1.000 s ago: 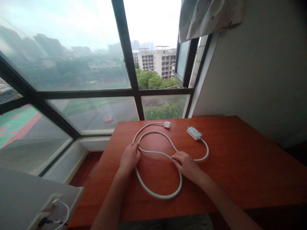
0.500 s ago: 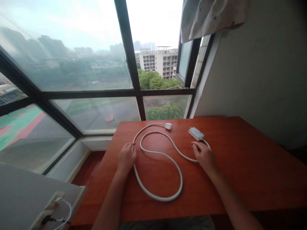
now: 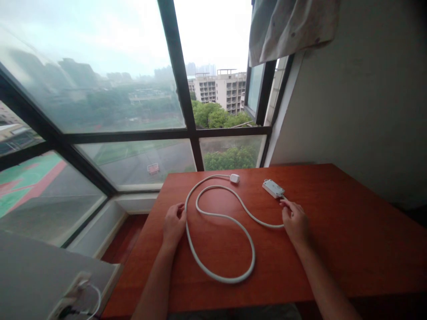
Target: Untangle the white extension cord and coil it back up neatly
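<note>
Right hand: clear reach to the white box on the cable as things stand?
Looks like yes: the right hand is just on the near side of the white box, and only cable and tabletop show between them.

Reaching forward with bare forearms point(image 3: 322, 271), angled inward toward the wrists. Holding the left hand point(image 3: 174, 224) low, back mostly upward, with fingers bent inward near the thumb. Holding the right hand point(image 3: 296, 220) well apart, with fingers curled leftward, close to the thumb.
</note>
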The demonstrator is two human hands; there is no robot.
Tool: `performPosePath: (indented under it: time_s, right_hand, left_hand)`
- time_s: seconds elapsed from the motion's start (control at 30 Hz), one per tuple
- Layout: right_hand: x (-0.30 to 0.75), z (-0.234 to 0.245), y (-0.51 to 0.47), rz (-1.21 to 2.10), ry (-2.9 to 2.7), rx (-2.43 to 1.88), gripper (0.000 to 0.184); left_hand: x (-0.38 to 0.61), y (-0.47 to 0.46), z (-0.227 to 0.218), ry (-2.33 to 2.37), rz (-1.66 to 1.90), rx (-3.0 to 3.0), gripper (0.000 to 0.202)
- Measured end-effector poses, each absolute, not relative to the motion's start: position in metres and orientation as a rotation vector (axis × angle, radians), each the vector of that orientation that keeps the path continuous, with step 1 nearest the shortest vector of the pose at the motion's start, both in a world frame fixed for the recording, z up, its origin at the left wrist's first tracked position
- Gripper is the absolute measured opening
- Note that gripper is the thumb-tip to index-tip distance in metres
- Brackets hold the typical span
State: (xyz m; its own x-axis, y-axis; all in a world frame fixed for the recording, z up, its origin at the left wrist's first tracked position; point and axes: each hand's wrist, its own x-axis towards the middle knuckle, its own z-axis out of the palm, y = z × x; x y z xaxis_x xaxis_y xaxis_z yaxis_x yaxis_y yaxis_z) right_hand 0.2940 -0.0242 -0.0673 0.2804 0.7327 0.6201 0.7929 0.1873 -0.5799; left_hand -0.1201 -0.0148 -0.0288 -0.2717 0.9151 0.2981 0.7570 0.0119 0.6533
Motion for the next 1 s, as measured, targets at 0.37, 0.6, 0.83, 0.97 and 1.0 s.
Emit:
performPosePath:
  time_s: [0.37, 0.6, 0.83, 0.97, 1.0]
  right_hand:
    - [0.237, -0.037, -0.015, 0.228, -1.917, -1.337, 0.032]
    - [0.245, -0.039, 0.011, 0.205, -1.917, -1.51, 0.032]
    - [0.289, -0.042, 0.039, -0.166, -1.77, -1.917, 0.043]
    - [0.319, -0.053, 0.03, -0.163, -1.67, -2.154, 0.058]
    - [0.324, -0.056, 0.026, -0.09, -1.648, -2.175, 0.054]
  left_hand:
    - [-0.123, -0.018, -0.033, 2.071, 1.108, 1.793, 0.031]
    - [-0.122, -0.013, -0.03, 2.016, 1.083, 1.875, 0.029]
    - [-0.117, -0.016, -0.028, 1.994, 1.079, 1.942, 0.028]
    - [-0.114, -0.019, -0.023, 1.952, 1.078, 1.93, 0.029]
    - [-0.111, -0.019, -0.021, 1.932, 1.086, 1.919, 0.029]
